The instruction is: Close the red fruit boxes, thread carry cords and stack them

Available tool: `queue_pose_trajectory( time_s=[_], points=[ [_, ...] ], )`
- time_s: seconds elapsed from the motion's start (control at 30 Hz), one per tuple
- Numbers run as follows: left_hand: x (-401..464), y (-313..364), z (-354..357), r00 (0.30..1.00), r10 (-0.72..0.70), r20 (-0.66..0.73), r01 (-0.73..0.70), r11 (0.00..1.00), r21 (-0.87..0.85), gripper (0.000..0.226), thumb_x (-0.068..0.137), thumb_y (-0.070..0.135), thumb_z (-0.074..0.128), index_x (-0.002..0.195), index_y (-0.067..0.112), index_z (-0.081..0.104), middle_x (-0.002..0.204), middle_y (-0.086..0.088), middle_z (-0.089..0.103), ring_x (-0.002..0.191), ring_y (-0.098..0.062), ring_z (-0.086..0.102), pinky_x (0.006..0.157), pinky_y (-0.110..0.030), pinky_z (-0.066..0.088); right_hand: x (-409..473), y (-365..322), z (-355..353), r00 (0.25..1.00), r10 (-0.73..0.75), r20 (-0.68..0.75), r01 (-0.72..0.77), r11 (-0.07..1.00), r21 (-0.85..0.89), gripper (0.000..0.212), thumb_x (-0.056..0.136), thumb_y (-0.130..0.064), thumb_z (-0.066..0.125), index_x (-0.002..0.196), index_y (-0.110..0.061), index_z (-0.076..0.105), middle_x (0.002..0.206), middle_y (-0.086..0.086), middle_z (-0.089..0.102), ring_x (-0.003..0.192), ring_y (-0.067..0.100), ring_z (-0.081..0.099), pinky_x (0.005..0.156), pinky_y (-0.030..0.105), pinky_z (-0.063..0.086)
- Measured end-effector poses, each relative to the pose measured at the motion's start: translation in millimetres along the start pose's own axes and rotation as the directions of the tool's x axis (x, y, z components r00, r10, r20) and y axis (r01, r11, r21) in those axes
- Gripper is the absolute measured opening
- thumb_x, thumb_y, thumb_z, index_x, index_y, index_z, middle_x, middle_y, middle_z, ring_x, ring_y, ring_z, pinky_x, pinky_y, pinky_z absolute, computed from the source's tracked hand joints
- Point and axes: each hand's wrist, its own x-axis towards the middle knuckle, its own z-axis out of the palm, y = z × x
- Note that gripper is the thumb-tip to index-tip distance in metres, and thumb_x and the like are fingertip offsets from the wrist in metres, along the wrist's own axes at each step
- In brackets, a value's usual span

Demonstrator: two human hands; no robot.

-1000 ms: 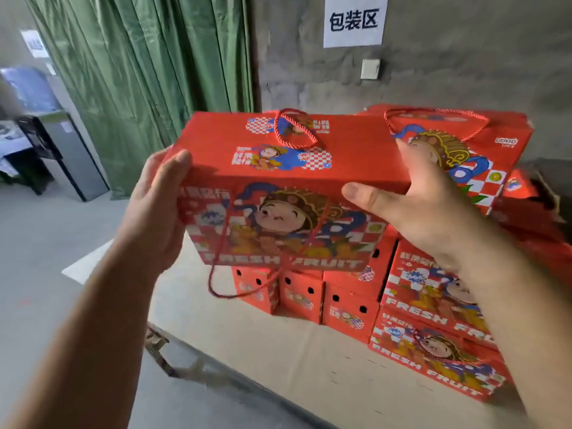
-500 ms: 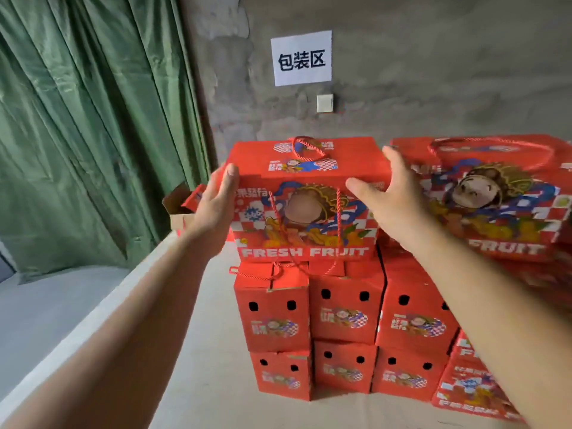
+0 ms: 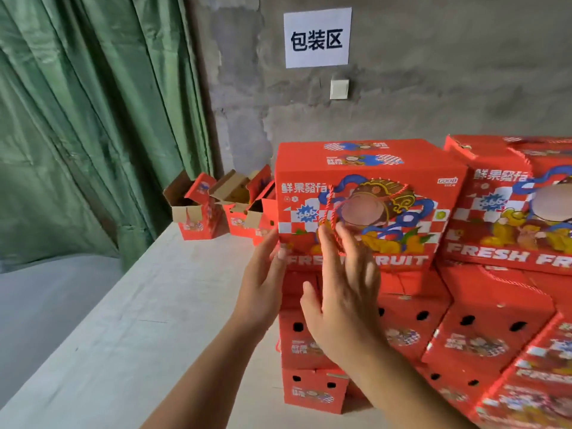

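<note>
The glossy red cardboard fruit box point(image 3: 368, 205) sits atop the stack — stiff-walled, probably light. My left hand point(image 3: 263, 280) steadies its corner, open; my right hand point(image 3: 343, 292) hovers released near the twisted red cord point(image 3: 330, 209).

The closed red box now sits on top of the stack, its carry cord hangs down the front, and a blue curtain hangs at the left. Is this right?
Almost. The head view shows the curtain is green, not blue. The closed red box does sit on the stack, with its carry cord hanging down the front.
</note>
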Motion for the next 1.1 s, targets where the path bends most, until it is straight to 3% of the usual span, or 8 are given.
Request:
queue_pose_trajectory(
  time_s=[0.13,0.3,0.47,0.57,0.7,0.87,1.0,1.1],
  points=[
    [-9,4,-41,0.999,-0.02,-0.037,0.02,1.0,-0.007,0.028,0.11,0.041,0.046,0.123,0.039,0.071,0.125,0.015,0.073,0.119,-0.007,0.069,0.091,-0.016,0.055,1,-50,48,0.993,-0.086,0.083,0.076,0.991,0.108,0.094,0.088,-0.014,0.068,0.163,-0.02,0.012,0.167,0.009,0.022,0.155,0.029,0.018,0.124,0.049,0.022],
    [6,-26,-113,0.993,-0.086,-0.082,0.084,0.996,-0.021,0.024,0.11,0.027,0.051,0.113,0.034,0.074,0.11,0.014,0.077,0.104,-0.007,0.073,0.08,-0.015,0.056,8,-95,128,0.973,-0.177,0.149,0.145,0.969,0.201,0.08,0.083,0.003,0.062,0.157,-0.006,0.032,0.159,0.011,0.038,0.15,0.03,0.034,0.121,0.046,0.028],
    [62,-116,-206,0.978,-0.208,0.021,0.207,0.978,0.023,0.025,0.107,0.015,0.057,0.121,0.025,0.074,0.114,0.013,0.077,0.109,-0.005,0.071,0.086,-0.014,0.054,30,-121,251,0.95,0.02,0.313,-0.085,0.977,0.197,0.081,0.083,-0.002,0.067,0.157,-0.011,0.034,0.159,0.004,0.038,0.148,0.025,0.034,0.12,0.041,0.032],
    [105,-191,-264,0.95,-0.309,0.05,0.296,0.939,0.177,0.033,0.104,0.015,0.061,0.13,0.034,0.067,0.128,0.017,0.072,0.118,-0.001,0.067,0.097,-0.018,0.053,47,-124,328,0.85,0.181,0.495,-0.262,0.96,0.099,0.079,0.09,-0.011,0.064,0.16,-0.017,0.027,0.163,-0.001,0.033,0.148,0.022,0.031,0.121,0.033,0.025],
    [173,-301,-347,0.886,-0.46,0.058,0.325,0.704,0.632,0.064,0.1,0.033,0.069,0.158,0.032,0.042,0.163,0.004,0.044,0.146,-0.019,0.046,0.113,-0.025,0.038,75,-116,420,0.708,0.3,0.639,-0.356,0.933,-0.042,0.073,0.097,-0.02,0.058,0.161,-0.023,0.024,0.163,-0.004,0.033,0.145,0.023,0.032,0.119,0.033,0.027],
    [249,-400,-430,0.648,-0.76,0.054,0.199,0.237,0.951,0.121,0.079,0.057,0.085,0.165,0.045,0.0,0.176,-0.004,-0.009,0.154,-0.057,0.011,0.124,-0.063,0.023,104,-110,521,0.552,0.383,0.74,-0.411,0.898,-0.159,0.07,0.097,-0.023,0.051,0.161,-0.026,0.022,0.164,-0.003,0.031,0.143,0.025,0.032,0.116,0.034,0.03],
    [249,-447,-453,0.59,-0.804,0.071,0.1,0.161,0.982,0.118,0.069,0.05,0.095,0.157,0.048,0.017,0.163,-0.002,0.013,0.134,-0.049,0.037,0.091,-0.054,0.059,131,-115,597,0.532,0.32,0.784,-0.371,0.92,-0.124,0.072,0.097,-0.019,0.053,0.161,-0.023,0.021,0.167,0.0,0.027,0.147,0.028,0.033,0.12,0.039,0.03],
    [248,-461,-454,0.607,-0.792,0.07,0.09,0.155,0.984,0.116,0.065,0.044,0.099,0.153,0.046,0.023,0.157,-0.003,0.015,0.131,-0.048,0.038,0.074,-0.046,0.058,173,-115,648,0.574,0.271,0.773,-0.334,0.939,-0.08,0.069,0.099,-0.014,0.05,0.162,-0.018,0.021,0.17,0.002,0.02,0.152,0.025,0.028,0.122,0.033,0.025]
  ],
)
